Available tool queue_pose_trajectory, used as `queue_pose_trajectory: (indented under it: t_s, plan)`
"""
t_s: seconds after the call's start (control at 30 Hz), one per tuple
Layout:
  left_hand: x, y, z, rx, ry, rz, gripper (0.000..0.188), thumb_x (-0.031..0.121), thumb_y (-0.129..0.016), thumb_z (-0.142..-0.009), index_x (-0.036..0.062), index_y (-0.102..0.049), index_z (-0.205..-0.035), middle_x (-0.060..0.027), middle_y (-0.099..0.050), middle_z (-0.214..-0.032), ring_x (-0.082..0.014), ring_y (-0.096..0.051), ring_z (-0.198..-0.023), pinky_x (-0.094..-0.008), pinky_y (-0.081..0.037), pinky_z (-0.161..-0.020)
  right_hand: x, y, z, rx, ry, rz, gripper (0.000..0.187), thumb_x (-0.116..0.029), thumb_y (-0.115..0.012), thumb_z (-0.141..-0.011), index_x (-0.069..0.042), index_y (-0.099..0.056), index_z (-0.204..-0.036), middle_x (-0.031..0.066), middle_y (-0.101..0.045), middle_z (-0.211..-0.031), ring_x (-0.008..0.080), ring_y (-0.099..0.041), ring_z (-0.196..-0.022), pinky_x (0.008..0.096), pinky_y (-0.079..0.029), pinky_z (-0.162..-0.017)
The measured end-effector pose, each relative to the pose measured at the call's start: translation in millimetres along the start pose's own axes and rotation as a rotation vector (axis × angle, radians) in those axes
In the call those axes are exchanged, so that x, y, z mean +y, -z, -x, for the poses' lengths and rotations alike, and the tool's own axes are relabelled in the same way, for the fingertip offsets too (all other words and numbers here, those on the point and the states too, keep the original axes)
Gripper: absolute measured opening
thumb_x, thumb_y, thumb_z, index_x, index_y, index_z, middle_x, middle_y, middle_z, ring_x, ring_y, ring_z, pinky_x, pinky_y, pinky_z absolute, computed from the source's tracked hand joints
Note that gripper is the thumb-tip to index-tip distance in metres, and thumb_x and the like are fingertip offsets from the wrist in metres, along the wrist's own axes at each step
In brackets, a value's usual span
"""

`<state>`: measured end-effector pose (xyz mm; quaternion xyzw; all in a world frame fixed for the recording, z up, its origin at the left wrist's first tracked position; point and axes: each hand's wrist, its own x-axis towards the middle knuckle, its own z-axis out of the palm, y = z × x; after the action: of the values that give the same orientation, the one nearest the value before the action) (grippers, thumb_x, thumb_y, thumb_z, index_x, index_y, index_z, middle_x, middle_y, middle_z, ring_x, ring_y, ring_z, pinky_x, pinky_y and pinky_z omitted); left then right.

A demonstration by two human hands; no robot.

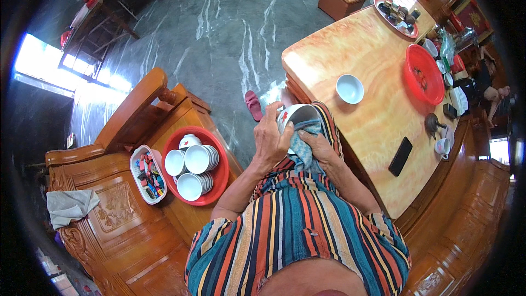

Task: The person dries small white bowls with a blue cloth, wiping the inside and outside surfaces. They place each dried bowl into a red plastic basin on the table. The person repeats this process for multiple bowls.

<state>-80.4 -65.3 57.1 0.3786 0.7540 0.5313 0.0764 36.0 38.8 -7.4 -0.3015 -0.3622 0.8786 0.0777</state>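
Note:
A white bowl (296, 113) with a red mark on its outside is tilted on its side between my hands, over my lap. My left hand (269, 132) grips it from the left, fingers wrapped round its outer wall. A blue and white cloth (305, 151) is bunched in my right hand (322, 148), pressed against the bowl's rim. Close by on the marbled table (318, 66), to the right, another white bowl (349, 89) stands upright. At my left, a red basin (223, 184) on the wooden bench holds stacks of white bowls (198, 160).
Beside the red basin sits a white basket (137, 172) of small colourful items. On the table are a black phone (400, 156), a red bowl-shaped basin (423, 74), a cup (442, 146) and an oval tray (395, 16). A pink slipper (253, 105) lies on the floor; a person's leg (494, 96) shows far right.

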Motion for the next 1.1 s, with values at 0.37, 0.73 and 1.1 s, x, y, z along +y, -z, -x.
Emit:
queue_pose_trajectory:
  t_s: [0.37,0.73,1.1]
  plan:
    - [4,26,-8,-0.288,0.024,0.037,0.03,0.03,-0.057,-0.084,0.0078,-0.054,-0.103,-0.0138,-0.06,-0.077,-0.028,-0.06,-0.069,-0.0357,-0.046,-0.066,-32,7,6,-0.092,0.391,0.753,0.019,-0.014,-0.06,-0.089,0.002,-0.061,-0.099,0.0078,-0.066,-0.087,0.0141,-0.061,-0.077,0.0304,-0.049,-0.068]
    - [4,22,-4,-0.512,0.005,0.029,0.044,0.04,-0.064,-0.079,0.0062,-0.054,-0.106,-0.0142,-0.061,-0.081,-0.0287,-0.062,-0.078,-0.0374,-0.047,-0.072,-70,-8,20,-0.252,0.372,1.133,0.019,-0.008,-0.06,-0.082,-0.002,-0.063,-0.1,0.0178,-0.066,-0.09,0.0264,-0.064,-0.089,0.0353,-0.049,-0.078]
    - [-3,-15,3,-0.008,-0.036,0.212,0.069,0.024,-0.068,-0.078,0.0005,-0.034,-0.134,-0.0172,-0.045,-0.124,-0.0253,-0.048,-0.115,-0.0362,-0.039,-0.098,-29,-17,-11,-0.015,0.221,-0.1,0.036,-0.003,-0.06,-0.088,-0.003,-0.05,-0.123,0.0055,-0.059,-0.111,0.0155,-0.059,-0.1,0.0284,-0.051,-0.085]
